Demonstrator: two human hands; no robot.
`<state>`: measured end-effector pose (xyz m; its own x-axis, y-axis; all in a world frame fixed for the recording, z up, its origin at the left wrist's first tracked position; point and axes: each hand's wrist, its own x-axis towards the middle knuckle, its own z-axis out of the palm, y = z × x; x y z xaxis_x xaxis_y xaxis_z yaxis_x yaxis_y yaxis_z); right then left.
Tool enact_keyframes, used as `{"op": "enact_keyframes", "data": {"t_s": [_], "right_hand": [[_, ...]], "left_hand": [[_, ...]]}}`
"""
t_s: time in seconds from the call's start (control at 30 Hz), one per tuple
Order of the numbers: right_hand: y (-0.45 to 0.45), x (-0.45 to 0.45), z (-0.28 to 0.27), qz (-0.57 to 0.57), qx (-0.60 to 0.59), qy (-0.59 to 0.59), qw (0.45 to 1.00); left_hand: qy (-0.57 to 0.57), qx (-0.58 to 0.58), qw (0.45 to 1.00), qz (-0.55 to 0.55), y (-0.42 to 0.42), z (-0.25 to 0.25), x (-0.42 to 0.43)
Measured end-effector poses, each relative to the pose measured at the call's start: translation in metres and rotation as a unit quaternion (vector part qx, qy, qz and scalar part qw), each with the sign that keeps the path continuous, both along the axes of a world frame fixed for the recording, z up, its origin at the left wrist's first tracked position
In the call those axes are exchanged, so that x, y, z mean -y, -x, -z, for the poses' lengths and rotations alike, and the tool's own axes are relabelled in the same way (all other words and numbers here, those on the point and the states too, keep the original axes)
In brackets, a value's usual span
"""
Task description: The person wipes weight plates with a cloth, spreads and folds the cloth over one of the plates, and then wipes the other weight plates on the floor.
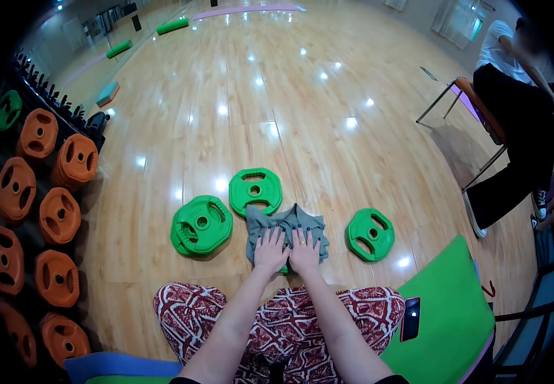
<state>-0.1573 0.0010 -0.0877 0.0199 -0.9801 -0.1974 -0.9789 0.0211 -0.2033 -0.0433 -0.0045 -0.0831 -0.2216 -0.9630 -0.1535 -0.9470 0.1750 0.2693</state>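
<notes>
My left hand (pixel 270 250) lies flat on a grey cloth (pixel 294 216), fingers stretched out. Beside it, my right hand (pixel 304 250) also presses flat on the cloth with its fingers spread, a ring on one of them. A bit of green shows under the cloth near my wrists; the rest of what it covers is hidden. Just beyond the cloth lies a green weight plate (pixel 239 187), with its near edge close to the cloth. Stacked green plates (pixel 184 233) sit to the left, and another green plate (pixel 359 234) lies apart on the right.
Orange weight plates (pixel 47 287) hang on a rack along the left. A phone (pixel 410 319) rests on a green mat (pixel 446 301) by my right knee. On the right a person (pixel 513 115) sits on a chair (pixel 493 130). Wooden floor (pixel 277 96) stretches ahead.
</notes>
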Motion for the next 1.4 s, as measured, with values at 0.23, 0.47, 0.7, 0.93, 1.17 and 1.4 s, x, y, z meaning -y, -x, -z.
{"op": "enact_keyframes", "data": {"t_s": [0.23, 0.47, 0.7, 0.93, 1.17, 1.4], "right_hand": [[-0.006, -0.037, -0.014, -0.023, -0.018, -0.045, 0.999], [-0.004, -0.039, -0.014, -0.030, -0.017, -0.086, 0.996], [0.001, -0.014, 0.000, -0.013, -0.011, -0.030, 0.999], [0.006, 0.045, 0.003, 0.015, -0.009, -0.017, 1.000], [0.010, 0.052, -0.002, 0.003, 0.017, -0.038, 0.999], [0.005, 0.006, -0.006, 0.012, 0.010, -0.014, 1.000]], "left_hand": [[-0.040, -0.015, 0.999, -0.005, -0.006, -0.008, -0.041], [-0.094, -0.004, 0.995, -0.014, -0.001, -0.010, -0.040], [-0.050, 0.078, 0.996, 0.018, 0.004, -0.008, -0.007], [-0.048, 0.008, 0.999, -0.002, 0.009, 0.001, 0.053], [-0.020, -0.016, 0.999, -0.021, 0.010, 0.001, 0.053], [0.014, -0.036, 0.999, 0.013, -0.005, 0.010, 0.006]]}}
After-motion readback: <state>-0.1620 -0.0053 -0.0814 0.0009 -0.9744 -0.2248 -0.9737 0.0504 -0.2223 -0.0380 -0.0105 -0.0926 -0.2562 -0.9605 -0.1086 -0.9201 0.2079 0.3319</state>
